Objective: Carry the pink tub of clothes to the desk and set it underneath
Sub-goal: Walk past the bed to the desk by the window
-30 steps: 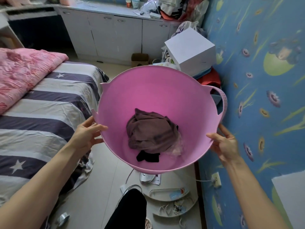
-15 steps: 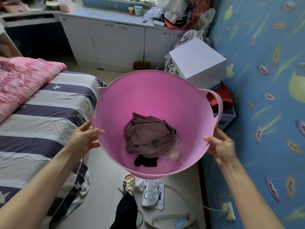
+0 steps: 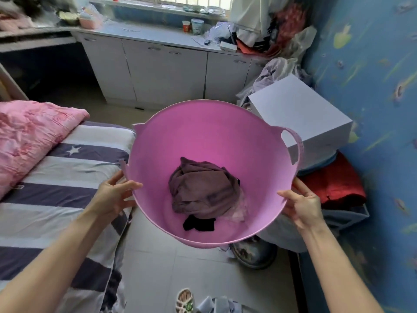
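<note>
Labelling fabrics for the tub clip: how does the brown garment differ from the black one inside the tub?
The brown garment is much the bigger; the black garment shows only as a small patch. The brown one is bunched in a heap in the middle of the pink tub; the black one lies flat at the heap's near edge, partly under it. Both sit loose on the tub's bottom, untouched by the left hand or right hand, which grip the rim.
</note>
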